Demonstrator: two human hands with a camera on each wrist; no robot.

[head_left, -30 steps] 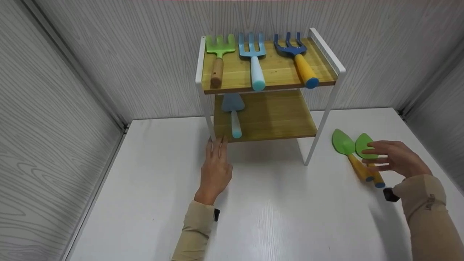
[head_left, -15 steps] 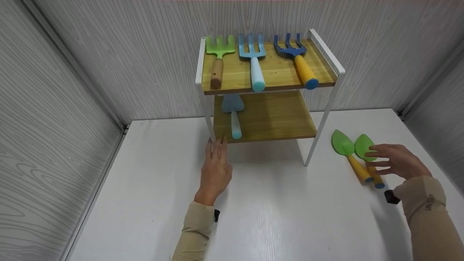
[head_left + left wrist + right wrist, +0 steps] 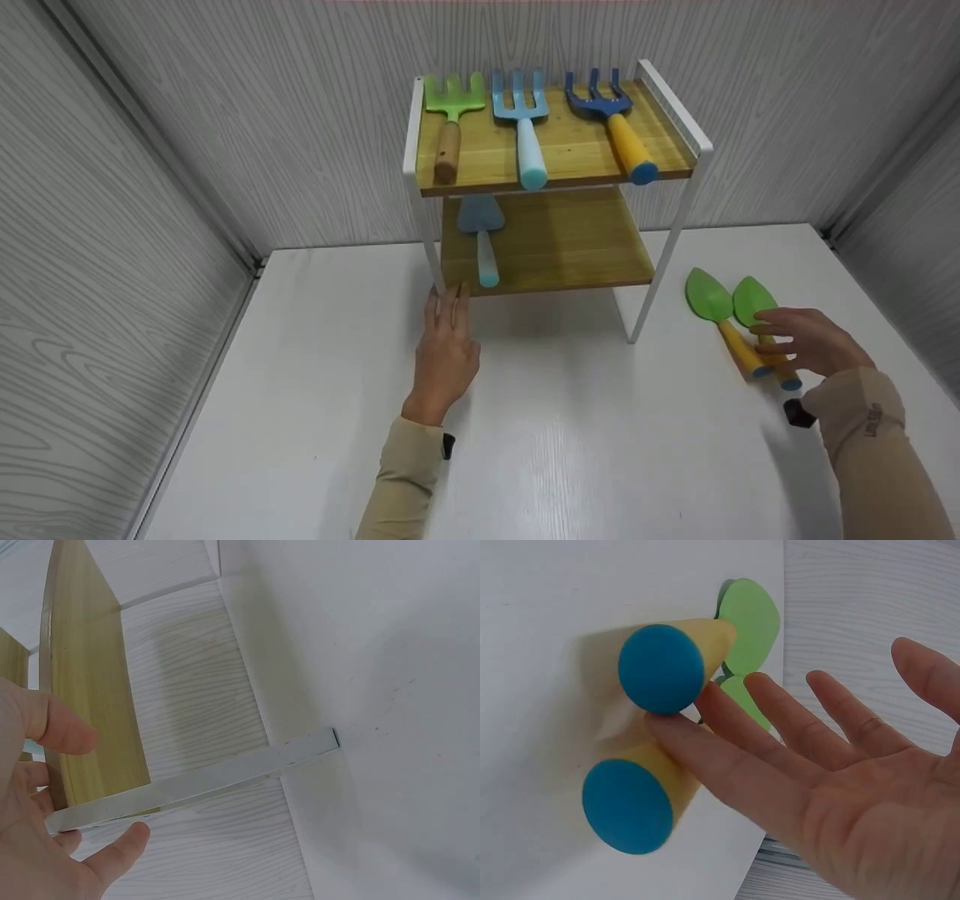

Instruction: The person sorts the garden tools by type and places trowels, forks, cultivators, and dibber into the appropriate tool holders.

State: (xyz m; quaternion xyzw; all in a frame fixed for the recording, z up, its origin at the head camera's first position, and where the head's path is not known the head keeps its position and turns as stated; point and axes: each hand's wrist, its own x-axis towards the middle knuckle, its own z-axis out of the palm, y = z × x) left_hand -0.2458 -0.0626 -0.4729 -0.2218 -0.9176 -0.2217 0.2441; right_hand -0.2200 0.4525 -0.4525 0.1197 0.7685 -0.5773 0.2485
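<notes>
My left hand (image 3: 442, 360) has its fingertips at the front left corner of a two-tier wooden shelf rack (image 3: 570, 262), nearly straight. In the left wrist view the fingers lie on both sides of the white metal leg (image 3: 225, 774), beside the lower board (image 3: 90, 682). On the right, two green-bladed trowels, the left trowel (image 3: 708, 295) and the right trowel (image 3: 752, 300), lie side by side on the table. My right hand (image 3: 814, 341) reaches over the right trowel's yellow handle, fingers spread. In the right wrist view one extended finger lies between the blue-capped handles (image 3: 660, 667), right at the upper one.
Atop the rack lie a green fork (image 3: 454, 105), a light blue fork (image 3: 520, 109) and a dark blue fork (image 3: 600, 105) with a yellow handle. A light blue trowel (image 3: 481, 214) lies on the lower board. Wood-grain panels (image 3: 337, 112) enclose the white table (image 3: 555, 450).
My right hand has moved slightly down and left over the right trowel. That trowel's handle end has shifted slightly right. My left hand has stayed at the rack's corner.
</notes>
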